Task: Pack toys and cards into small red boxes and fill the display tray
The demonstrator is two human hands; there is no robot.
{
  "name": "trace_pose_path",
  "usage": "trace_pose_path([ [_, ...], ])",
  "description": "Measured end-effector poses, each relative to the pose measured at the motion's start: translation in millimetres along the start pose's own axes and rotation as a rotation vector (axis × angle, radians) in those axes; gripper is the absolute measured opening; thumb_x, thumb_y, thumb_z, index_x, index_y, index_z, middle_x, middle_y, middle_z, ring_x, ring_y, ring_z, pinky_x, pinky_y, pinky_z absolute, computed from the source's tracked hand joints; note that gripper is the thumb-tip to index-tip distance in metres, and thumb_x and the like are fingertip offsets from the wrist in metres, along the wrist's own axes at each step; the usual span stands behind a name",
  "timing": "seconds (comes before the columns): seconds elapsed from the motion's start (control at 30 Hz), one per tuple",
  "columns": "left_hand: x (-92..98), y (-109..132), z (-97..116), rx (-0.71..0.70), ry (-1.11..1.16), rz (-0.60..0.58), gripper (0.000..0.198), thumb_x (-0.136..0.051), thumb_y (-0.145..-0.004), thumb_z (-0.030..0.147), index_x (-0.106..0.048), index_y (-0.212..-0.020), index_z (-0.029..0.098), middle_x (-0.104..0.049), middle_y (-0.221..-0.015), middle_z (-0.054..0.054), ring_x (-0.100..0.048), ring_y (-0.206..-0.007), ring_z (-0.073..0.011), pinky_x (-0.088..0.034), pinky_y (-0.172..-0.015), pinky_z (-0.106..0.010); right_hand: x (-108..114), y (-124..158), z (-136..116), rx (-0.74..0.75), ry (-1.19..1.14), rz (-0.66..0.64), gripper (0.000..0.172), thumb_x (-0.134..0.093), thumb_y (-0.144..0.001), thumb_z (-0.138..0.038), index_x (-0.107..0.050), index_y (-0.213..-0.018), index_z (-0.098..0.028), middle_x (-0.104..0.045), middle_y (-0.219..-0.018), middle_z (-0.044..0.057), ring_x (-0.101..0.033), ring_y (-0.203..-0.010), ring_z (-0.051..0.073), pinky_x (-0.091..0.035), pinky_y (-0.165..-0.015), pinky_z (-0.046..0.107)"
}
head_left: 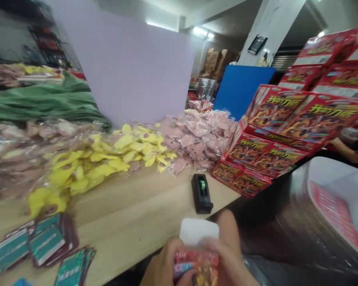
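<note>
Low in the middle of the view, both my hands hold a small red printed box (207, 272) with a white flap (198, 231) standing up at its far end. My left hand (162, 264) is wrapped round its left side, with the thumb across the printed front. From the right, my right hand (231, 252) grips it, fingers bent over the base of the flap. Whatever is inside the box is hidden. Just beyond the flap, a black tape dispenser (201, 194) with green tape stands on the wooden table (137, 210).
Stacks of red printed cartons (274, 151) rise at the right. Yellow (86, 167) and pink (197, 139) plastic-wrapped pieces lie heaped along the table's back. Green cards (47, 242) lie at front left. At the right, a plastic-lined container (304, 206) holds red items; a person's arm (346, 151) shows behind.
</note>
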State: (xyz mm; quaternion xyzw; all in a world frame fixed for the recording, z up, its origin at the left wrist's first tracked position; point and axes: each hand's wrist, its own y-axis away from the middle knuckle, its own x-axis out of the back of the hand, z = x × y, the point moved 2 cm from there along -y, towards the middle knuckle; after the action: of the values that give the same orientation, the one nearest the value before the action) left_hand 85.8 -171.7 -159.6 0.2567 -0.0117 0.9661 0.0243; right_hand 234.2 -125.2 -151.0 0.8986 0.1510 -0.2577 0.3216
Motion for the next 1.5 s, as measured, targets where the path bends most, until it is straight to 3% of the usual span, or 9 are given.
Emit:
trace_pose_path([
  [0.17, -2.7, 0, -30, 0.127, 0.129, -0.121, 0.034, -0.057, -0.072, 0.024, -0.038, -0.100, 0.018, -0.063, -0.081, -0.003, -0.060, -0.071, -0.0181, -0.044, -0.066, -0.027, -16, 1, -12, 0.069, 0.663, -0.398, 0.047, -0.053, -0.081, -0.046, -0.059, -0.117, -0.017, -0.066, -0.104, 0.007, -0.056, -0.104, 0.025, -0.038, -0.093, 0.037],
  [0.33, -9.2, 14, -40, 0.213, 0.292, 0.002, 0.082, -0.066, -0.066, 0.023, -0.011, -0.127, 0.016, -0.065, -0.095, -0.005, -0.063, -0.078, -0.0186, -0.045, -0.072, -0.027, -22, -3, -20, 0.144, 1.096, -0.315, 0.043, -0.046, -0.084, -0.048, -0.065, -0.110, -0.018, -0.068, -0.094, 0.008, -0.060, -0.086, 0.023, -0.046, -0.078, 0.034],
  [0.67, -9.8, 26, -38, 0.138, 0.382, -0.061, 0.100, -0.077, -0.060, 0.033, -0.012, -0.135, 0.021, -0.066, -0.103, -0.004, -0.063, -0.086, -0.0188, -0.046, -0.080, -0.027, -27, 3, -12, 0.005, 0.973, -0.382, 0.041, -0.052, -0.083, -0.044, -0.063, -0.112, -0.018, -0.068, -0.082, 0.004, -0.061, -0.076, 0.016, -0.048, -0.072, 0.027],
  [0.83, -9.7, 35, -33, 0.139, 0.359, -0.077, 0.101, -0.076, -0.062, 0.034, -0.011, -0.138, 0.020, -0.065, -0.104, -0.006, -0.063, -0.087, -0.0205, -0.047, -0.079, -0.028, -39, 10, -21, 0.148, 1.254, -0.467, 0.036, -0.046, -0.087, -0.041, -0.067, -0.104, -0.017, -0.068, -0.081, 0.005, -0.059, -0.072, 0.016, -0.048, -0.067, 0.024],
  [1.0, -2.8, 33, -26, 0.056, 0.268, -0.016, 0.078, -0.068, -0.068, 0.026, -0.030, -0.135, 0.019, -0.054, -0.121, -0.011, -0.053, -0.107, -0.0237, -0.041, -0.092, -0.034, -45, 27, -27, 0.221, 1.355, -0.647, 0.038, -0.043, -0.088, -0.034, -0.052, -0.124, -0.025, -0.053, -0.118, 0.009, -0.054, -0.102, 0.021, -0.043, -0.088, 0.033],
  [1.13, 12.9, 22, -18, 0.005, 0.307, -0.026, 0.036, -0.061, -0.072, 0.019, -0.061, -0.109, 0.020, -0.064, -0.104, -0.006, -0.057, -0.095, -0.0195, -0.042, -0.087, -0.029, -22, 34, -2, 0.416, 1.361, -0.426, 0.042, -0.048, -0.086, -0.030, -0.047, -0.127, -0.027, -0.046, -0.120, 0.011, -0.048, -0.111, 0.023, -0.041, -0.092, 0.036],
  [1.23, 29.5, 16, -11, 0.021, 0.302, -0.166, 0.026, -0.055, -0.076, 0.021, -0.066, -0.099, 0.018, -0.068, -0.085, -0.001, -0.059, -0.077, -0.0162, -0.046, -0.070, -0.023, 5, 36, 19, 0.575, 1.231, -0.190, 0.020, -0.046, -0.086, -0.028, -0.061, -0.100, -0.026, -0.053, -0.104, 0.009, -0.051, -0.103, 0.022, -0.041, -0.089, 0.034],
  [1.33, 56.1, 10, 1, 0.005, 0.232, -0.329, 0.019, -0.052, -0.076, 0.020, -0.067, -0.087, 0.017, -0.066, -0.074, 0.002, -0.058, -0.067, -0.0135, -0.045, -0.059, -0.019, 27, 28, 12, 0.589, 1.069, -0.092, 0.023, -0.051, -0.082, -0.042, -0.065, -0.084, -0.023, -0.055, -0.103, 0.010, -0.053, -0.098, 0.024, -0.044, -0.085, 0.036],
  [1.5, 106.5, -19, 19, -0.224, -0.119, 0.084, 0.025, -0.051, -0.082, 0.024, -0.059, -0.105, 0.020, -0.064, -0.097, -0.002, -0.059, -0.087, -0.0173, -0.045, -0.077, -0.025, 52, -27, -57, 0.311, 0.803, 0.573, 0.045, -0.055, -0.077, -0.046, -0.051, -0.116, -0.023, -0.047, -0.119, 0.010, -0.054, -0.095, 0.023, -0.048, -0.075, 0.037],
])
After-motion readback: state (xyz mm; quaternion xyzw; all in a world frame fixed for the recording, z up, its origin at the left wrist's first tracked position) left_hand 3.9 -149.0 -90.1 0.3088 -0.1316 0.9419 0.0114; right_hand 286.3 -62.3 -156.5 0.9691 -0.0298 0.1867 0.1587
